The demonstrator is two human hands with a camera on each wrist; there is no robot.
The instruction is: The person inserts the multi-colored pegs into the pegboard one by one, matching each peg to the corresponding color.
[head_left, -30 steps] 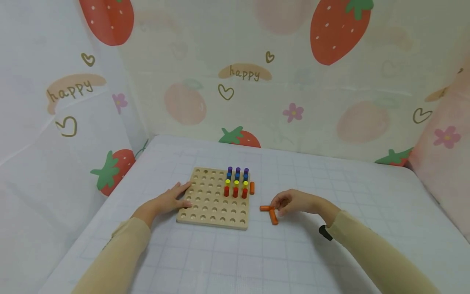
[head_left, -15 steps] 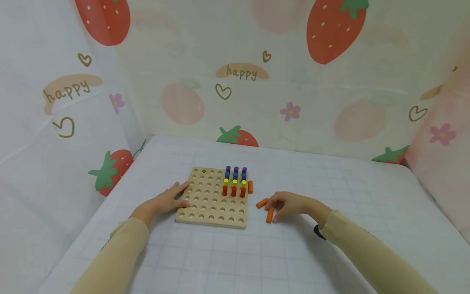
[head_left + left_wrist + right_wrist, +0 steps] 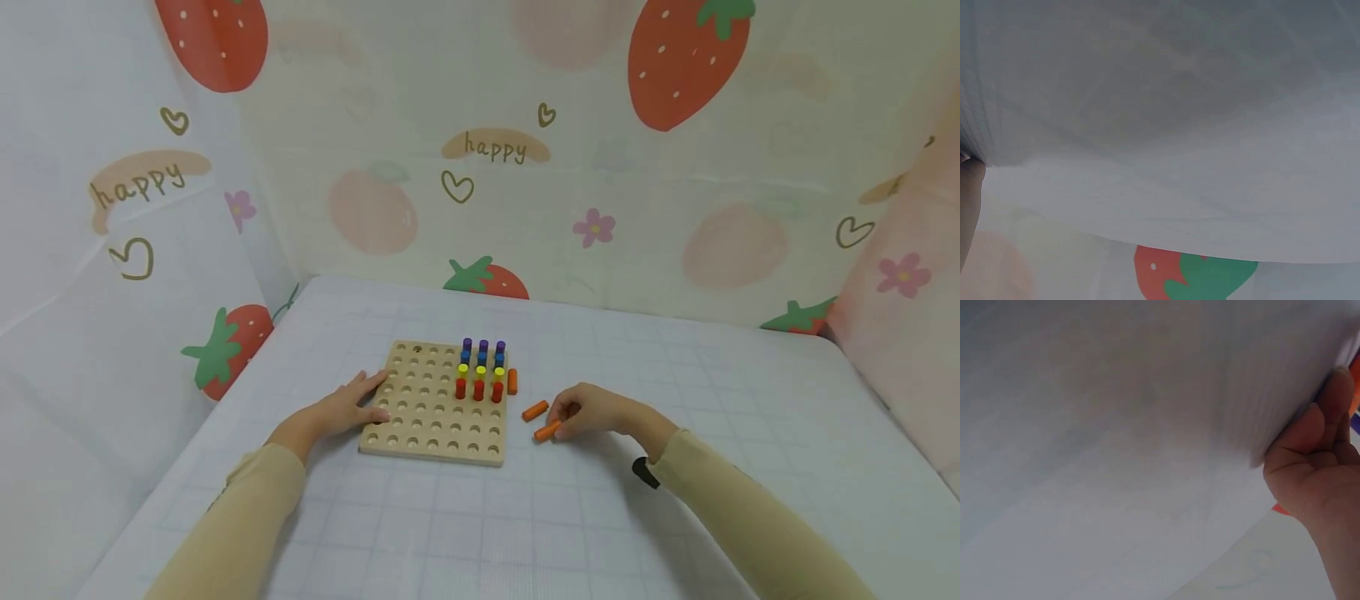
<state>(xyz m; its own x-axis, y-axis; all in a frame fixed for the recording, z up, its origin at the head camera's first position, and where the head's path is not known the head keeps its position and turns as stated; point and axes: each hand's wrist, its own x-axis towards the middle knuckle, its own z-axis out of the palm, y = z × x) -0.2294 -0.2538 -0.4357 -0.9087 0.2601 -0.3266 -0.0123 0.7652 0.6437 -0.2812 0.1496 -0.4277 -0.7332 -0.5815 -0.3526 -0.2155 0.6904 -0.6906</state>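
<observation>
A wooden pegboard point(image 3: 431, 454) with rows of round holes lies on the table. My left hand point(image 3: 341, 410) rests at its left edge, thumb and fingers spread over the rim. To the right of the board my right hand point(image 3: 588, 410) has its thumb and fingertips at the near end of an orange peg point(image 3: 547, 431), which it pinches low over the table. A second orange peg point(image 3: 536, 410) lies just beyond that one. A third orange peg point(image 3: 513, 382) lies along the board's right edge. In the right wrist view, bent fingers point(image 3: 1335, 394) partly hide the orange.
Purple pegs point(image 3: 483, 345), blue pegs point(image 3: 482, 360), yellow pegs point(image 3: 481, 372) and red pegs point(image 3: 478, 390) stand in rows at the board's far right. A white gridded cloth covers the table point(image 3: 465, 533). A strawberry-print curtain point(image 3: 645, 183) hangs behind and at the sides.
Beneath my right hand the orange pegs have shifted left and turned; the near one now points at the thumb. My left hand stays on the board.
</observation>
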